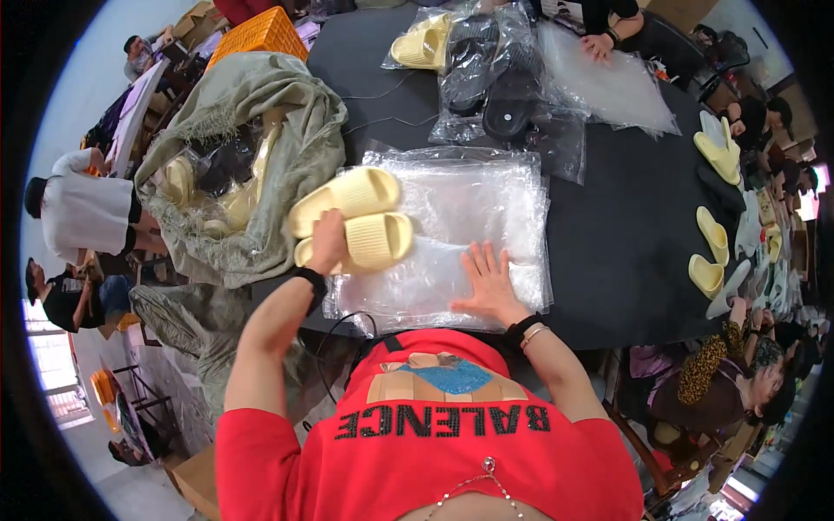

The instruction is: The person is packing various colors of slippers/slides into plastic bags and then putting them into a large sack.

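Observation:
A pair of pale yellow slippers [358,193] lies side by side over the left part of a stack of clear plastic bags [452,195]. My left hand [328,243] is closed on the slippers, its fingers over the inner edges of both. Flat on the right part of the bag stack rests my right hand [489,286], fingers spread, holding nothing. Just left of the slippers stands a grey-green woven sack [304,113], its mouth open, with more yellow slippers [178,181] and clear wrapping inside.
The black table [617,226] carries bagged black slippers [508,95] and a bagged yellow pair [421,43] at the far side. Another person's hand [598,47] rests on more plastic bags [621,87]. Loose yellow slippers [711,234] lie along the right edge. An orange crate [261,36] stands far left.

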`<state>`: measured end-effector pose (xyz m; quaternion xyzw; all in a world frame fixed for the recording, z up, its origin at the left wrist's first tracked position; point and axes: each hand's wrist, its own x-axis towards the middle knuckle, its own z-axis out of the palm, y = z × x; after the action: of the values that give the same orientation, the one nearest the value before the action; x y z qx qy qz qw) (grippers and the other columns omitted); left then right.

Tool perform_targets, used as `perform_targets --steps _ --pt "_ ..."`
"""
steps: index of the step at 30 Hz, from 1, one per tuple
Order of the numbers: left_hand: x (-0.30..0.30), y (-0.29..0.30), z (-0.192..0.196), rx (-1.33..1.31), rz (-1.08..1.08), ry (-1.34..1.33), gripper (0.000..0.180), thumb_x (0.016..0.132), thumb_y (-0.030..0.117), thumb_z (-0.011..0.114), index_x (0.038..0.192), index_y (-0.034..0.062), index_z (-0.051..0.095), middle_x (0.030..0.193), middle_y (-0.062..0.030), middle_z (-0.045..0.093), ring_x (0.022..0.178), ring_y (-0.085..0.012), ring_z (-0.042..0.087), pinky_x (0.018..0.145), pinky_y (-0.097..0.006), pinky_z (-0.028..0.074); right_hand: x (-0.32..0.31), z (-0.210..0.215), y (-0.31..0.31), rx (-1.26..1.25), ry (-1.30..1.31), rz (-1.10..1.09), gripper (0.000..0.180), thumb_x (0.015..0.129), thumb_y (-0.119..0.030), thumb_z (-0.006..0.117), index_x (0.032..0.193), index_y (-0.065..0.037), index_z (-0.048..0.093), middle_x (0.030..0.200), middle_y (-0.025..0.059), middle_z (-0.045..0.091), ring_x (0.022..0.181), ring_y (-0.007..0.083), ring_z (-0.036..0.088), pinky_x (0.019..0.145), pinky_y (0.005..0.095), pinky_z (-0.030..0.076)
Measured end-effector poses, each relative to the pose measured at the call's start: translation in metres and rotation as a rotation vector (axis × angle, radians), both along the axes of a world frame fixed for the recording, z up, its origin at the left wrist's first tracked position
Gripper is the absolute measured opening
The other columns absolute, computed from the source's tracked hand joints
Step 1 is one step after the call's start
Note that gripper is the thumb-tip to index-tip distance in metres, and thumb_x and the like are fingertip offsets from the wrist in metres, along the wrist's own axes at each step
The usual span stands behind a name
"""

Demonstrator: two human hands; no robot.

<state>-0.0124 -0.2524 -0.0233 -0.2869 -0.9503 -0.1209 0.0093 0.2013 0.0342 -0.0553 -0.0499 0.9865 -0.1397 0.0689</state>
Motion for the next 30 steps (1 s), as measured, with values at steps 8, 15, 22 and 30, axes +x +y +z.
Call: perform_targets --steps 8,15,22,30 --pt "0.038 0.070 0.125 0.028 -0.517 -0.010 0.024 0.061 0.004 0.055 0.084 0.0030 0.049 0.087 -0.0119 0.051 0.084 -0.0302 0.048 0.069 -0.040 0.039 -0.011 0.102 0.000 -1.245 0.009 -0.376 0.074 0.076 -0.018 0.063 0.136 -0.004 0.022 0.135 0.0183 0.031 0.113 0.0284 0.046 0.090 0.0374 0.039" --pt "0.088 0.169 0.151 0.217 -0.824 -0.034 0.031 0.064 0.008 0.061 0.094 0.0051 0.053 0.098 -0.0105 0.053 0.092 -0.0290 0.049 0.076 -0.038 0.039 0.025 0.105 0.063 -1.390 0.121 -0.517 0.040 0.072 0.002 0.050 0.112 0.001 0.050 0.106 0.0093 0.057 0.101 0.0156 0.051 0.087 0.0260 0.039" --pt "0.058 0.147 0.143 0.432 -0.490 -0.458 0.024 0.075 0.006 0.062 0.099 0.0038 0.058 0.094 -0.0127 0.058 0.080 -0.0255 0.057 0.070 -0.033 0.046 0.096 0.132 0.216 -1.351 0.766 -1.059 0.059 0.074 0.001 0.059 0.127 -0.004 0.033 0.119 0.0139 0.046 0.110 0.0216 0.045 0.090 0.0304 0.039" --pt "0.062 0.089 0.101 0.310 -0.484 -0.555 0.023 0.081 0.015 0.057 0.101 0.0044 0.058 0.094 -0.0147 0.060 0.085 -0.0285 0.058 0.075 -0.035 0.046 0.066 0.090 0.187 -0.522 0.513 -0.992 0.072 0.076 -0.014 0.063 0.134 0.000 0.022 0.138 0.0208 0.022 0.128 0.0321 0.022 0.105 0.0376 0.017"
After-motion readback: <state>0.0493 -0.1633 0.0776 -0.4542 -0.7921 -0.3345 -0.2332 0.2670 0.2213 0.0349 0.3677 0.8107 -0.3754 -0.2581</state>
